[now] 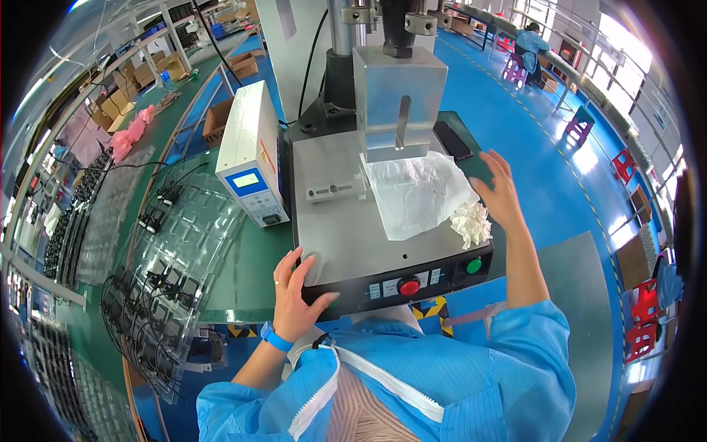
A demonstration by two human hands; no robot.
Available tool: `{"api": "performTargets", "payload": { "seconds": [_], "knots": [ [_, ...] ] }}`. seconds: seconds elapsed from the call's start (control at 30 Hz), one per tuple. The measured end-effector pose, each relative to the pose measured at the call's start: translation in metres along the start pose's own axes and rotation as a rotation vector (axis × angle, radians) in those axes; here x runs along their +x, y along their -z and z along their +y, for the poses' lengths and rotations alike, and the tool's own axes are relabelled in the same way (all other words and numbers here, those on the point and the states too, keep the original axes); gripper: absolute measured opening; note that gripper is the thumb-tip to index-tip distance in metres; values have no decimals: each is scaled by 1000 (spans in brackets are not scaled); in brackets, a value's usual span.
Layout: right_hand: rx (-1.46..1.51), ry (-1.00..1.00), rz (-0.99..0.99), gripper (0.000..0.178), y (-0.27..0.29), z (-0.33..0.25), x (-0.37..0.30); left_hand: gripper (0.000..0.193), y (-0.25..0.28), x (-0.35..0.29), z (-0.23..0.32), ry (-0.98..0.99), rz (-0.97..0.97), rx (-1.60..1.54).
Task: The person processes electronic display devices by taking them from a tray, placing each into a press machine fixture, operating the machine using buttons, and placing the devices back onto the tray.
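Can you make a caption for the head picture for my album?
Left hand at the front corner of the machine, right hand near the white sheet by the metal block.

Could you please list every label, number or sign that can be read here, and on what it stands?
White box-shaped controller: orange side label and blue-framed screen, too small to read.
Black front panel with round red button: pale labels, too small to read.
Brown cardboard box: dark marking, not clearly legible.
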State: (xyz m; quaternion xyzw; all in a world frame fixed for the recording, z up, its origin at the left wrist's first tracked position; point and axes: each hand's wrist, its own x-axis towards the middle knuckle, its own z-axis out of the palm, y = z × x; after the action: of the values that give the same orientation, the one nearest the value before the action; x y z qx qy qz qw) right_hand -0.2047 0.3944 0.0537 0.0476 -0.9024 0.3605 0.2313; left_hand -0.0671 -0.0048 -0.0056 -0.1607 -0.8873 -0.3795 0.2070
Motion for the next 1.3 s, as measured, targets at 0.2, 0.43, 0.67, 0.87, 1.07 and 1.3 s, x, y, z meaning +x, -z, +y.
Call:
{"api": "performTargets", "payload": {
  "seconds": [0.2, 0.43, 0.67, 0.87, 1.07, 1.3],
  "knots": [
    [-117, 50, -164, 97, 35, 2, -78, 86, 0, -9, 0, 22, 3, 51],
    [-287, -161, -178, 114, 22, 2, -115, 92, -7, -13, -11, 54, 19, 82],
    [-293, -103, -184, 99, 23, -10, -117, 86, 8, 6, 7, -23, -41, 217],
    [-7, 159, 55, 66, 17, -25, -108, 72, -2, 38, 30, -133, -140, -44],
    [47, 198, 110, 44, 17, -38, -115, 60, -34, 69, 34, -146, -294, -87],
    [81, 192, 154, 35, 19, -38, -123, 49, -61, 100, 31, -136, -370, -140]
  ]
}}
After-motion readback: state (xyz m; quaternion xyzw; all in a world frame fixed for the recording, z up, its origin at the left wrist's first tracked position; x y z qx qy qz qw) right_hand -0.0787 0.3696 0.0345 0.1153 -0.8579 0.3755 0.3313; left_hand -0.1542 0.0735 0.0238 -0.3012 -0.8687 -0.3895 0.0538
